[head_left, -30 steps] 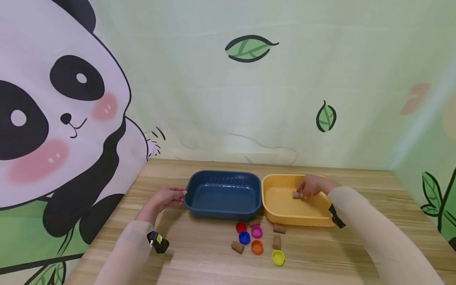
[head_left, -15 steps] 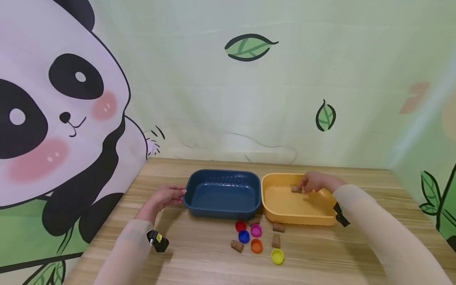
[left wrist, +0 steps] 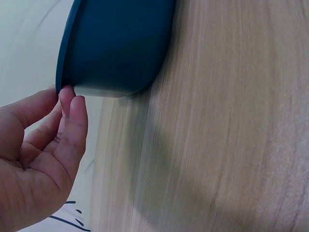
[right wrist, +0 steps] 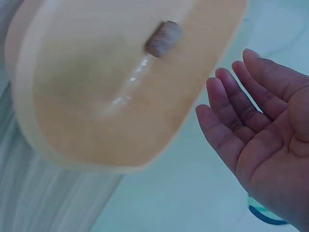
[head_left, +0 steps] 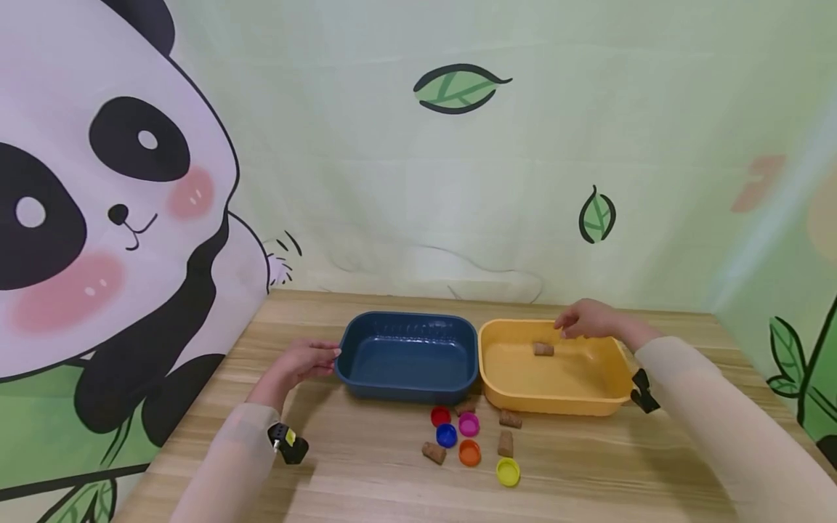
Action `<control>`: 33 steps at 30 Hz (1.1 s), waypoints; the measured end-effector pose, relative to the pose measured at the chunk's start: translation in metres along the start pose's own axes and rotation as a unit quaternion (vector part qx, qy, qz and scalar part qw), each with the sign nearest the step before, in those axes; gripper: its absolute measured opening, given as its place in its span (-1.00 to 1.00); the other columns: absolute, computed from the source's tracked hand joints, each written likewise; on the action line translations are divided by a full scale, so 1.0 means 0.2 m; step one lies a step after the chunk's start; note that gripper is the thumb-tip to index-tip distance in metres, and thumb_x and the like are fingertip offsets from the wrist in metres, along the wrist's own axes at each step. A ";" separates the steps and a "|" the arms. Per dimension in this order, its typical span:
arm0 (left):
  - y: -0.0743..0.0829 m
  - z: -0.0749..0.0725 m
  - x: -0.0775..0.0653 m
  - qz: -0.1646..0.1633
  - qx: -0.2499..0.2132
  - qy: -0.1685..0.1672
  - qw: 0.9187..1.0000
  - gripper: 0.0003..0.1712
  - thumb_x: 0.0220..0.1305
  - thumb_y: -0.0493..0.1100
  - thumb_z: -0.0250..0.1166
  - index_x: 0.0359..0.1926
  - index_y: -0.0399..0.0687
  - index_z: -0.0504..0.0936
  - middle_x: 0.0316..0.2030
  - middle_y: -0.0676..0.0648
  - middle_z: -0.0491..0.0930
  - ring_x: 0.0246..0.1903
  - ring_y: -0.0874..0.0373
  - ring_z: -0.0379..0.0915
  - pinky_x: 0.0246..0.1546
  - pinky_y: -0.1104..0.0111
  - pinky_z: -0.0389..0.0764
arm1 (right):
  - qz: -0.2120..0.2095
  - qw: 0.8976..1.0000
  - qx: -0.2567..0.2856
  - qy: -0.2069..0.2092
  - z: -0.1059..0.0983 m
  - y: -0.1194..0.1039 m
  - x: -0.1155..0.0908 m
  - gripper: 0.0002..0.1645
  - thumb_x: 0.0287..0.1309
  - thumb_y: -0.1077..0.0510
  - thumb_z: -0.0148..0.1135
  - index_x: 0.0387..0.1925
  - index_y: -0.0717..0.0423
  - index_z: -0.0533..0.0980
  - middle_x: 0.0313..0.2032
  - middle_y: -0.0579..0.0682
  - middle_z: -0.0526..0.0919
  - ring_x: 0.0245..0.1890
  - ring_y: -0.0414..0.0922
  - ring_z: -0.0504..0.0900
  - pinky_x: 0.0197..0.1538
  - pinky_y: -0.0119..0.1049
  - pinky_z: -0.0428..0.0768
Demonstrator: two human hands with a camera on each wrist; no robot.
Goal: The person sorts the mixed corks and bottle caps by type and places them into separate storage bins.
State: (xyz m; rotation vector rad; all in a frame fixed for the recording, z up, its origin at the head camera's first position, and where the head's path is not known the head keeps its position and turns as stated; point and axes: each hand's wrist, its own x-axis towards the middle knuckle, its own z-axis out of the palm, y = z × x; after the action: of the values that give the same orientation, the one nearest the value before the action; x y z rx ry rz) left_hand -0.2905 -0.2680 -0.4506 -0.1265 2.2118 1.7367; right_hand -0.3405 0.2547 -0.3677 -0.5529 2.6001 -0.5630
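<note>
My left hand (head_left: 306, 363) pinches the left rim of a dark blue plastic basin (head_left: 408, 392); in the left wrist view its thumb and fingers (left wrist: 77, 128) meet at the basin's edge. Above the back right of a yellow basin (head_left: 556, 404), my right hand (head_left: 588, 319) holds nothing. One cork (head_left: 543, 349) lies on the yellow basin's floor, left of that hand. The right wrist view shows the cork (right wrist: 164, 38) apart from the loosely bent fingers (right wrist: 219, 130). The inside of the blue basin is bare.
In front of the basins lie round caps: red (head_left: 441, 416), pink (head_left: 468, 424), blue (head_left: 447, 435), orange (head_left: 469, 452) and yellow (head_left: 508, 472). Several corks lie among them, one (head_left: 434, 453) left, another (head_left: 506, 443) right. A panda-print cloth (head_left: 366, 145) stands behind the table (head_left: 366, 472).
My right hand has let go of the cork, which stays in the yellow basin, and has risen back and to the right. The left hand keeps its place at the blue rim.
</note>
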 end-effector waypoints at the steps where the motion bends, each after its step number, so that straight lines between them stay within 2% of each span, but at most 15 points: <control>1: 0.00 0.00 0.00 -0.002 0.002 0.001 1.000 -0.47 0.50 -0.30 0.17 0.31 -0.65 0.36 -0.46 0.12 0.67 -0.42 0.34 0.59 -0.24 0.49 0.75 | -0.003 1.000 -0.001 0.006 -0.01 0.00 -0.01 -0.59 0.40 0.23 0.19 0.15 0.45 0.53 0.02 0.36 0.69 -0.09 0.08 0.66 0.07 0.00 0.73; 7: 0.00 0.00 0.00 -0.004 0.001 0.000 1.000 -0.46 0.50 -0.30 0.16 0.32 -0.64 0.35 -0.45 0.11 0.67 -0.42 0.34 0.60 -0.23 0.49 0.75 | -0.022 0.999 0.005 0.039 -0.08 -0.04 -0.09 -0.58 0.42 0.20 0.17 0.16 0.44 0.54 0.00 0.35 0.70 -0.08 0.12 0.68 0.06 0.02 0.73; 14: 0.00 -0.01 0.00 0.002 0.002 -0.005 1.000 -0.46 0.51 -0.29 0.15 0.32 -0.66 0.34 -0.45 0.13 0.66 -0.42 0.35 0.60 -0.25 0.51 0.74 | -0.039 0.997 0.010 0.072 -0.11 -0.10 -0.16 -0.60 0.42 0.20 0.19 0.12 0.44 0.56 -0.03 0.32 0.73 -0.10 0.00 0.68 0.14 0.08 0.70; 21: 0.00 -0.01 0.00 -0.003 0.002 -0.002 1.000 -0.45 0.50 -0.29 0.17 0.32 -0.65 0.34 -0.47 0.12 0.65 -0.43 0.35 0.58 -0.28 0.52 0.73 | -0.032 0.994 0.039 0.094 -0.07 -0.16 -0.22 -0.60 0.44 0.19 0.18 0.15 0.41 0.54 0.04 0.35 0.69 -0.05 0.04 0.69 0.15 0.05 0.71; 26: 0.00 -0.01 0.00 0.000 -0.001 -0.005 1.000 -0.45 0.50 -0.30 0.16 0.33 -0.67 0.33 -0.47 0.13 0.65 -0.43 0.35 0.58 -0.29 0.53 0.72 | -0.049 0.991 0.045 0.112 -0.02 -0.20 -0.27 -0.63 0.44 0.21 0.17 0.12 0.40 0.57 0.01 0.30 0.72 -0.03 0.05 0.68 0.14 0.04 0.71; 28: 0.00 -0.01 0.01 -0.001 -0.002 -0.005 1.000 -0.45 0.50 -0.30 0.16 0.32 -0.66 0.33 -0.47 0.13 0.65 -0.44 0.35 0.59 -0.29 0.54 0.72 | -0.058 0.990 0.050 0.115 0.00 -0.22 -0.29 -0.65 0.43 0.22 0.18 0.10 0.40 0.58 -0.02 0.28 0.73 -0.06 0.01 0.67 0.09 -0.03 0.73; 33: 0.00 -0.01 0.01 -0.003 -0.003 -0.004 1.000 -0.46 0.50 -0.30 0.15 0.32 -0.65 0.34 -0.48 0.14 0.66 -0.44 0.36 0.59 -0.29 0.53 0.72 | -0.078 0.987 0.049 0.131 0.05 -0.25 -0.34 -0.68 0.42 0.22 0.20 0.08 0.33 0.61 -0.05 0.20 0.74 -0.11 -0.10 0.63 -0.08 -0.37 0.67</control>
State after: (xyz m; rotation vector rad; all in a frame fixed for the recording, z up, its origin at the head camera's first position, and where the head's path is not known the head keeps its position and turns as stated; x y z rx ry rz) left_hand -0.2925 -0.2695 -0.4511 -0.1272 2.1984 1.7382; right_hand -0.2655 0.2416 -0.3314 -0.6949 2.7694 -0.8637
